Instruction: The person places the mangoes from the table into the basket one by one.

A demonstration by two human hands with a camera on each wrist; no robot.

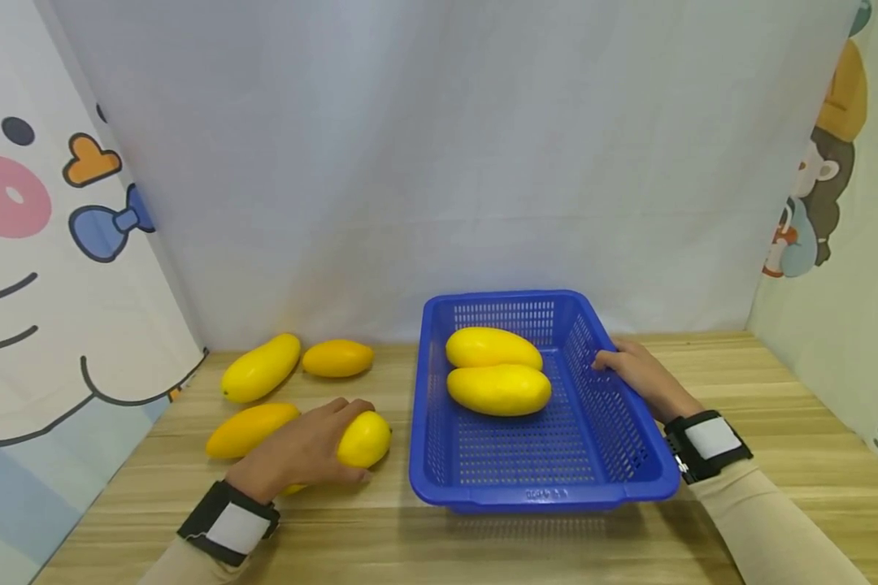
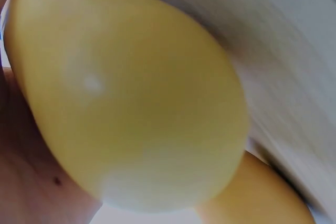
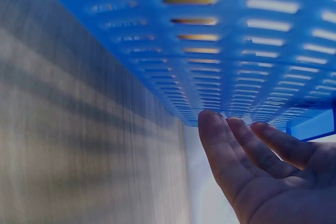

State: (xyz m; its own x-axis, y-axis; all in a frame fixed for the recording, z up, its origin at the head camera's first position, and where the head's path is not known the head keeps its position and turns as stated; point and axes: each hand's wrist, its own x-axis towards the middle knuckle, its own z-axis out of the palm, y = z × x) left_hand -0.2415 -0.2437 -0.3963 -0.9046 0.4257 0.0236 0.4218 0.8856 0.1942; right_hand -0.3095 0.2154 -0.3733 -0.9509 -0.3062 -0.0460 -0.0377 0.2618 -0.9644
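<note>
My left hand (image 1: 303, 443) grips a yellow mango (image 1: 366, 439) from above, its rounded end showing past the thumb and fingers. Up close in the left wrist view, the held mango (image 2: 136, 93) fills most of the picture, with the palm along its side. My right hand (image 1: 644, 374) holds the right rim of a blue plastic basket (image 1: 545, 496), thumb over the edge and fingers along the outside wall. In the right wrist view those fingers (image 3: 220, 156) lie against the slotted wall. Inside the basket, two yellow mangoes (image 1: 493, 349) lie side by side toward the back left.
Left of the basket, more mangoes lie on the wooden table (image 1: 351, 536): a long yellow one (image 1: 262, 368), a smaller orange-yellow one (image 1: 338, 358) and another (image 1: 252, 431) beside my left hand. A white cloth (image 1: 446, 162) hangs behind, with printed sheets at both sides.
</note>
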